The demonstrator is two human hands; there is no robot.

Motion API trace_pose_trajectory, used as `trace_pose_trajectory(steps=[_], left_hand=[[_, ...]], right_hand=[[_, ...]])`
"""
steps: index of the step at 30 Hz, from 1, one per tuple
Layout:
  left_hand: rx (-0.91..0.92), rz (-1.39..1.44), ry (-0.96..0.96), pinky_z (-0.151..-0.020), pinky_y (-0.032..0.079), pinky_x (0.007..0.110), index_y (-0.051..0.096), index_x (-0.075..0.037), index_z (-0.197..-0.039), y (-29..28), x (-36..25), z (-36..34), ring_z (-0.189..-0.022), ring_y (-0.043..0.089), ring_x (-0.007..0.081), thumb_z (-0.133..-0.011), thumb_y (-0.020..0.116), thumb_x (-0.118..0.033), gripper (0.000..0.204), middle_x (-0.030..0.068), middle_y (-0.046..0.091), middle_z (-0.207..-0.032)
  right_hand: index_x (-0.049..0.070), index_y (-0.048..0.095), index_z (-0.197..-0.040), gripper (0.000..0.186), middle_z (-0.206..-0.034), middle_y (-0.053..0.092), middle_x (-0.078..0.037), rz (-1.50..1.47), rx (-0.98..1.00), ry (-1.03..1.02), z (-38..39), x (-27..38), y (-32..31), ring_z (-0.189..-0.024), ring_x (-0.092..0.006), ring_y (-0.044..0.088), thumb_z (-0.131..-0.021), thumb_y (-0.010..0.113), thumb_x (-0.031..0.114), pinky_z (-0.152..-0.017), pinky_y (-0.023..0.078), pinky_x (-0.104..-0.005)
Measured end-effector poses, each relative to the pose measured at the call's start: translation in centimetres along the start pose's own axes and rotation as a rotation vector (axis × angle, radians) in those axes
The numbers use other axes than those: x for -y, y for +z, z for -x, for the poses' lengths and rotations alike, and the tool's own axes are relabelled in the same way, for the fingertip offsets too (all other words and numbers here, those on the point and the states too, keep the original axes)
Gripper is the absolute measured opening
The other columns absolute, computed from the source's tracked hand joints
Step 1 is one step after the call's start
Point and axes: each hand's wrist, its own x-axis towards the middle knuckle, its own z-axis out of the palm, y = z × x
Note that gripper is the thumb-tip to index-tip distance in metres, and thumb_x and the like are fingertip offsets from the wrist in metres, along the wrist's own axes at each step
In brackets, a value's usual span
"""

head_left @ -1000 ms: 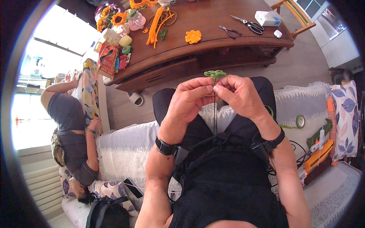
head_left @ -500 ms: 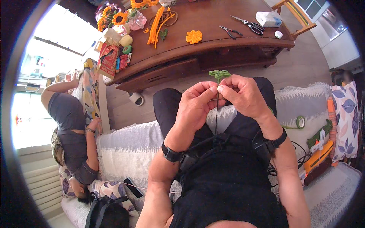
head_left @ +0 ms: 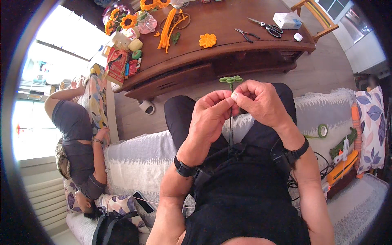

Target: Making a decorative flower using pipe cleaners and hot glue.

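A green fuzzy piece with rounded loops, seemingly bent from pipe cleaner (head_left: 231,79), stands upright above my fingertips. Its thin dark stem hangs down toward my lap. My left hand (head_left: 210,114) pinches the stem just under the loops. Against it, my right hand (head_left: 263,104) is closed in a pinch at the same spot; fingers cover the exact contact. On the sofa to the right lies a roll of green tape (head_left: 322,130), its loose strip running toward my right wrist. An orange flower head (head_left: 208,40) lies on the table ahead.
The brown wooden table (head_left: 192,49) carries pliers (head_left: 247,35), scissors (head_left: 267,28), a tissue pack (head_left: 287,20), orange pipe cleaners (head_left: 166,32) and sunflowers (head_left: 128,20). Another person (head_left: 77,134) lies at the left. A phone (head_left: 143,202) and a yellow-orange tool (head_left: 342,168) rest on the sofa.
The green looped piece has shifted slightly left and its loops now show more edge-on. Both hands keep their pinch at the stem, with small finger movements.
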Motion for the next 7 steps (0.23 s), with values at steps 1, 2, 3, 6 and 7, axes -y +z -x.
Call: trace_pose_trajectory(steps=[1,2,3,6,7], left_hand=[[0.0,-0.001,0.0,-0.07,0.053,0.027,0.065,0.002,-0.107,0.05,0.03,0.05,-0.076,0.066,0.0154,-0.097,0.064,-0.005,0.013,0.0059,0.068,-0.089],[-0.003,0.033,-0.016,-0.071,0.054,0.028,0.065,0.001,-0.107,0.16,0.12,0.1,-0.075,0.065,0.0151,-0.098,0.063,-0.007,0.012,0.0055,0.068,-0.089],[-0.005,0.067,-0.032,-0.072,0.055,0.029,0.064,0.0,-0.107,0.21,0.16,0.12,-0.075,0.065,0.0149,-0.099,0.062,-0.008,0.012,0.0051,0.067,-0.089],[0.03,0.072,-0.051,-0.075,0.054,0.029,0.06,0.001,-0.109,-0.09,0.11,0.14,-0.079,0.064,0.0148,-0.1,0.061,-0.008,0.013,0.0056,0.065,-0.091],[0.045,0.085,-0.052,-0.076,0.054,0.029,0.06,0.001,-0.109,-0.18,0.15,0.14,-0.079,0.064,0.0152,-0.1,0.062,-0.009,0.013,0.0058,0.065,-0.091]], right_hand=[[-0.005,0.07,-0.092,0.026,-0.079,0.074,-0.01,0.0,0.0,-0.001,0.02,-0.04,-0.01,-0.072,-0.0107,0.069,-0.093,0.07,0.02,-0.065,0.057,-0.0284],[-0.005,0.07,-0.093,0.025,-0.078,0.074,-0.01,0.021,-0.001,-0.01,0.05,-0.13,-0.05,-0.072,-0.0104,0.069,-0.093,0.07,0.02,-0.065,0.057,-0.0282],[-0.005,0.07,-0.093,0.025,-0.078,0.073,-0.01,0.043,-0.003,-0.02,0.07,-0.19,-0.1,-0.073,-0.0101,0.069,-0.093,0.069,0.02,-0.066,0.057,-0.028],[-0.004,0.071,-0.094,0.024,-0.079,0.074,-0.01,0.03,0.008,-0.018,0.13,-0.15,-0.31,-0.074,-0.0099,0.069,-0.093,0.069,0.019,-0.067,0.057,-0.0279],[-0.004,0.071,-0.094,0.024,-0.079,0.074,-0.01,0.03,0.008,-0.018,0.14,-0.15,-0.31,-0.074,-0.0099,0.069,-0.093,0.069,0.019,-0.067,0.057,-0.0279]])
